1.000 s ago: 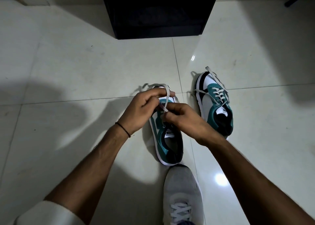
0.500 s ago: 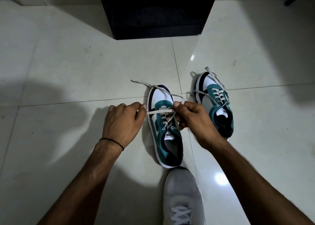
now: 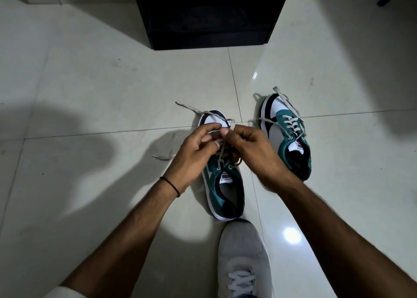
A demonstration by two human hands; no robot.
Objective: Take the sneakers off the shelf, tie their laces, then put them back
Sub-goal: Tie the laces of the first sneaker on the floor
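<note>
the left hand [image 3: 198,148] and right hand [image 3: 252,151] meet over the near teal-and-white sneaker [image 3: 228,191] on the tiled floor [image 3: 90,83]; both sets of fingers curl and pinch its grey lace [image 3: 191,108], seemingly shaping a loop; the second sneaker [image 3: 291,139] stands just to the right, untied, before the black shelf [image 3: 209,15]

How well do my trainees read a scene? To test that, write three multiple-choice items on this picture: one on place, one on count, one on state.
1. The untouched sneaker lies where from the handled sneaker? A atop it; B left; C right.
2. Teal sneakers on the floor: A one; B two; C three.
3. The handled sneaker's laces are: A pinched by left hand and right hand; B untouched; C removed.
Answers: C, beyond the right hand; B, a pair shows; A, both grip strands.
</note>
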